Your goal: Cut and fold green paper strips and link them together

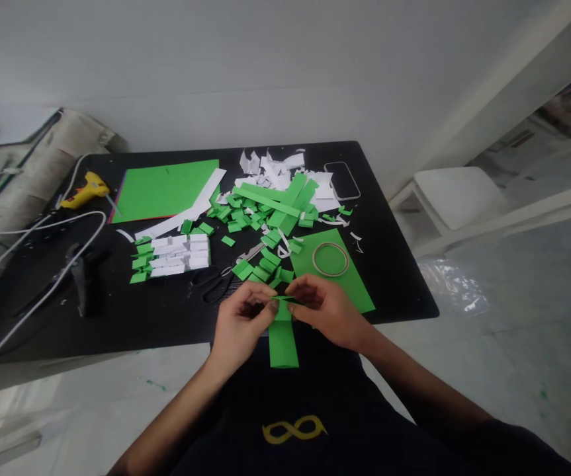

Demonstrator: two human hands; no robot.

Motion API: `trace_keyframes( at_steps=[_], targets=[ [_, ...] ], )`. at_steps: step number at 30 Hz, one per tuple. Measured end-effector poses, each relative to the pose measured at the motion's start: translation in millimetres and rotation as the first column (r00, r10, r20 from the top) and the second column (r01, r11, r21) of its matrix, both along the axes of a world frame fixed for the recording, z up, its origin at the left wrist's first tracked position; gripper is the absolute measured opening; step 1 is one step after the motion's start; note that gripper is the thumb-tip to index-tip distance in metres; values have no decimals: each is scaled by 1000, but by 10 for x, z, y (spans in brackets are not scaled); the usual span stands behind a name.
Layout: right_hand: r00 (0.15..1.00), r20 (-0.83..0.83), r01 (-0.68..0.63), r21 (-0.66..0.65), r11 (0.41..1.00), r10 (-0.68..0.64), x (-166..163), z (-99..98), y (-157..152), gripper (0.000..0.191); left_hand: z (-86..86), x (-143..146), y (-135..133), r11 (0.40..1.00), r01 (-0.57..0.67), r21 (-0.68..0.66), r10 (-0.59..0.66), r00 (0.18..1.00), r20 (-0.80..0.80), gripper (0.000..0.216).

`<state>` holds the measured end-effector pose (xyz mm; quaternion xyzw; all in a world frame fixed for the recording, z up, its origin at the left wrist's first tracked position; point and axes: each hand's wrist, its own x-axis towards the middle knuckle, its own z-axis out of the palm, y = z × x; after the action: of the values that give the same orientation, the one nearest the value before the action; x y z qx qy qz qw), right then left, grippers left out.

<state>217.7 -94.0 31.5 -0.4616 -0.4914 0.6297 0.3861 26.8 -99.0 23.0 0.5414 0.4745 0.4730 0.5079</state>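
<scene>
While scissors (214, 279) lie on the counter (166, 317) just beyond them, I see my left hand (239, 324) and right hand (323, 309) pinching a green paper strip (282, 342) between them.

No word, number or brand name can be read here. The only sign is a yellow loop mark (295, 430), shaped like a figure eight lying on its side. It stands on the person's dark shirt (335, 396), just nearer to the person than the green paper strip (283, 344). The paper pieces (176, 254) beyond this strip are too small to tell any writing.
</scene>
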Motion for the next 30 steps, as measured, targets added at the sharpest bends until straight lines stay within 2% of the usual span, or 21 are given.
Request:
trace_keyframes(
  at_steps=[3, 7, 9, 11, 15, 20, 24, 30],
  targets=[
    [1000, 14, -7, -38, 999, 7, 63, 10, 5, 25, -3, 0, 5, 1000, -7, -4, 7, 1000, 5, 4],
    [1000, -6, -6, -107, 994, 5, 165, 8, 24, 25, 12, -87, 61, 993, -121, -2, 121, 992, 24, 10],
    [1000, -22, 20, -117, 993, -23, 187, 18, 37, 26, 24, -136, 90, 990, -132, -47, 134, 989, 61, 13],
    [999, -42, 26, -105, 994, -31, 167, 44, 46, 25, 30, -160, 106, 987, -101, -128, 117, 985, 127, 17],
    [994, -102, -46, -86, 995, 37, 45, 115, 39, 20, 7, -141, 110, 956, 23, -293, 75, 945, 317, 25],
    [987, -128, -110, -67, 992, 101, -39, 179, 21, 17, -54, -103, 121, 900, 143, -411, 78, 876, 476, 32],
    [982, -143, -137, -79, 987, 124, -52, 184, 20, 26, -71, -84, 108, 916, 149, -371, 28, 903, 430, 31],
    [992, -67, -112, -84, 990, 106, -61, 104, 20, 30, 60, -37, 55, 959, 140, -247, -58, 949, 311, 29]
  ],
)
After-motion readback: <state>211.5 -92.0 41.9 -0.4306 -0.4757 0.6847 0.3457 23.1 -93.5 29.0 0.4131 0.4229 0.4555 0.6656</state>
